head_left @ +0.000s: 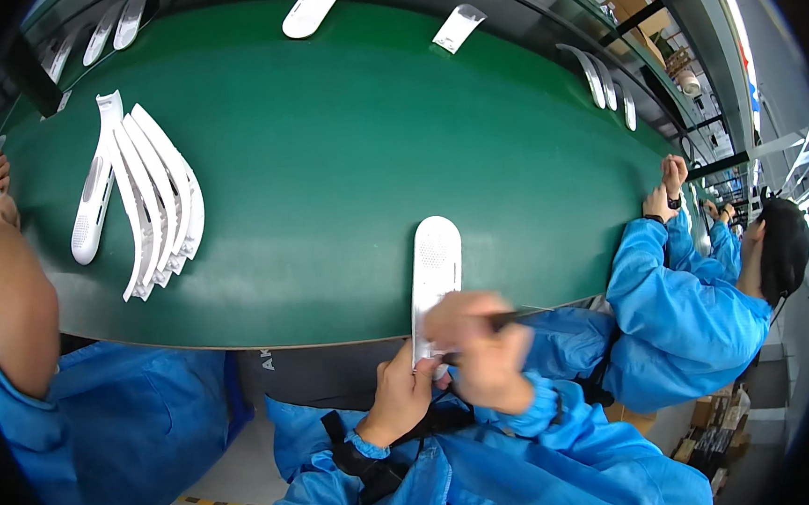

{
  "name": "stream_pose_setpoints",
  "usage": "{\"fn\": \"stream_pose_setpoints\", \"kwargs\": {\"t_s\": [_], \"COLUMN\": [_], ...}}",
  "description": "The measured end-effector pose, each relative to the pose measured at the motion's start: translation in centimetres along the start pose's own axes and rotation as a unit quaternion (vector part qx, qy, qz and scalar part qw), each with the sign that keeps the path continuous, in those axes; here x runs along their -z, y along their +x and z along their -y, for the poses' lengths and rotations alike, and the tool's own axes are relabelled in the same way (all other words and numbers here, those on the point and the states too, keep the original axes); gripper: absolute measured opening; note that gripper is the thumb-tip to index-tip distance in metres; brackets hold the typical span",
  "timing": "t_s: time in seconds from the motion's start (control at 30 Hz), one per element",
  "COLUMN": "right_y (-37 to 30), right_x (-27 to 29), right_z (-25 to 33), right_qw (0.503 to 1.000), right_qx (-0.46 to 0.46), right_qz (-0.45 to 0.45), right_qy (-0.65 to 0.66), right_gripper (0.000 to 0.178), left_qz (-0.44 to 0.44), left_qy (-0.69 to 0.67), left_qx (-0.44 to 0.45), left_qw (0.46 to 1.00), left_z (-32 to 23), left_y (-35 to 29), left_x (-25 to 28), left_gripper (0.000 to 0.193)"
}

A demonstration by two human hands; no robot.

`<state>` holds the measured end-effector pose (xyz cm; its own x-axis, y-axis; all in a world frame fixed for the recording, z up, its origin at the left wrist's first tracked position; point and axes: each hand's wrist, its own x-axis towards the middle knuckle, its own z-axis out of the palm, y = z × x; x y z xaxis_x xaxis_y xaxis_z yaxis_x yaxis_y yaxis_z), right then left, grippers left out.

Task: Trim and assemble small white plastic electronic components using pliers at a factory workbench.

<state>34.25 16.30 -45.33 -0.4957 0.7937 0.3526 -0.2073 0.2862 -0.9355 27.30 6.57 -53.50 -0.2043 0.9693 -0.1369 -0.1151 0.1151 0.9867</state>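
One green table (323, 164), flanked by blue-sleeved co-workers (688, 280), has white panels (164, 190) fanned near its left edge, two lone panels (313, 10) at its far edge. Across the near edge lies one white panel (436, 255), gripped by the left hand (398, 396); the blurred right hand (494, 363), closed around a dark tool (503, 321), partly covers it. Pale lettering (267, 361) shows below.

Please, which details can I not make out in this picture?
In the head view:
Right hand: blur hides its exact finger positions.
Dark object: blurred, partly covered by that hand; kind unclear.
White casing: lower end partly covered by the left hand.
Left co-worker: head cut off by the picture's rim.
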Motion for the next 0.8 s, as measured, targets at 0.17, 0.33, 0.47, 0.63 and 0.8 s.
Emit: {"fn": "stream_pose_setpoints", "kwargs": {"t_s": [0.17,0.33,0.47,0.63,0.8], "right_y": [0.8,0.5,-0.4,0.2,-0.2], "right_x": [0.6,5.7,5.6,4.3,7.3], "right_z": [0.5,2.4,3.0,3.1,0.1], "right_qw": [0.995,0.992,0.946,0.939,0.916], "right_qx": [-0.089,-0.119,-0.219,-0.236,-0.352], "right_qz": [0.000,-0.009,0.125,0.118,0.017], "right_qy": [0.053,-0.051,-0.204,-0.219,0.190], "right_gripper": [0.024,0.017,0.059,0.070,0.048], "left_qz": [0.008,0.001,-0.037,0.035,0.137], "left_qy": [0.050,-0.016,0.074,0.195,0.200], "left_qx": [-0.005,-0.017,-0.079,-0.061,-0.115], "left_qw": [0.999,1.000,0.993,0.978,0.963], "left_z": [-2.2,-4.3,-5.5,-9.7,-11.0], "left_y": [0.7,-0.2,1.1,2.4,3.4], "left_x": [1.0,1.2,1.3,1.7,4.0], "left_gripper": [0.021,0.036,0.045,0.082,0.081]}}
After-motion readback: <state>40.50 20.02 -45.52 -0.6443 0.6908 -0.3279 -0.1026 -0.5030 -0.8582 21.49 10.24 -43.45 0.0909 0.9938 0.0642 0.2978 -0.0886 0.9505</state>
